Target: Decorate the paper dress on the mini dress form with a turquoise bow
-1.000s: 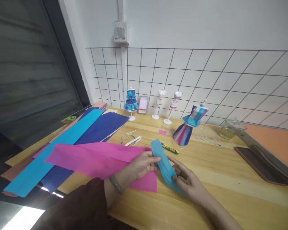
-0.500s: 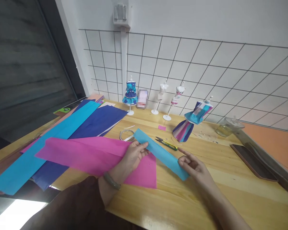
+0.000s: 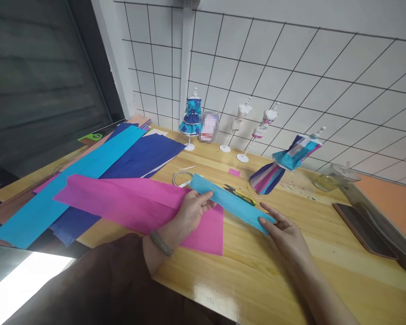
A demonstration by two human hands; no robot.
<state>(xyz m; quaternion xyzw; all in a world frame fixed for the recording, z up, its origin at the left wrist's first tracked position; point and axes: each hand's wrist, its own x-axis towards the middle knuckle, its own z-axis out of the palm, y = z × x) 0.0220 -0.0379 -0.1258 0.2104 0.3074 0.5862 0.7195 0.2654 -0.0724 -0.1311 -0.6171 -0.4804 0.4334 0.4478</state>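
Observation:
A light blue fabric strip [image 3: 235, 203] is stretched between my two hands, above the wooden table. My left hand [image 3: 194, 210] pinches its left end between thumb and fingers, over a large magenta fabric piece [image 3: 122, 198]. At the strip's right end, my right hand [image 3: 280, 228] grips the corner with the thumb, index finger extended. Just behind the strip lie yellow-handled thread snips [image 3: 245, 197], partly covered by it. A coiled tape measure [image 3: 179, 177] rests beyond my left hand.
Bright blue fabric [image 3: 71, 171] and dark blue fabric [image 3: 149, 155] lie at left. Along the wall stand small dress forms, one in a blue dress [image 3: 191, 117], one in a striped dress [image 3: 294, 155]. A dark tray-like object [image 3: 363, 230] and a glass jar [image 3: 328, 180] are at right.
The view has tilted down and shifted slightly. My right hand has shifted its grip along the strip's right end, and the strip lies at a shallower slant.

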